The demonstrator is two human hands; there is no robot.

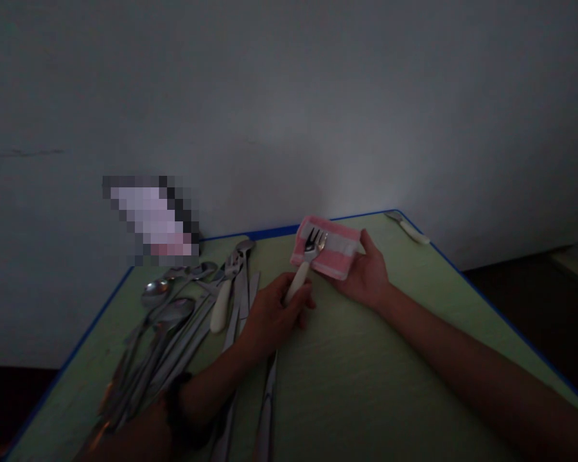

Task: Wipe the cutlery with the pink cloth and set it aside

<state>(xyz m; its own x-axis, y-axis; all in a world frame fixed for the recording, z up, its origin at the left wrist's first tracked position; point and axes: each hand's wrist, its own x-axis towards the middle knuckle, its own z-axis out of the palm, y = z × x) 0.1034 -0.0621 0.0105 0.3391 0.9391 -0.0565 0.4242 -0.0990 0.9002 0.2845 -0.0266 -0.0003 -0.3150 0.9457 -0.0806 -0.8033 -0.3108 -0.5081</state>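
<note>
My left hand (277,311) is closed around the pale handle of a fork (298,279). The fork's metal tines point away from me and lie over a pink and white striped cloth (334,247). My right hand (366,273) supports the cloth from below and from its right side, with the thumb at the cloth's right edge. Whether the tines touch the cloth I cannot tell. Just left of my left hand lies another pale-handled fork (220,305), among the loose cutlery.
Several metal spoons (173,311), knives and forks lie heaped on the table's left side. A pale-handled utensil (411,231) rests at the far right corner. The green table (366,385) has a blue edge and meets a grey wall. A blurred-out object (149,215) stands back left.
</note>
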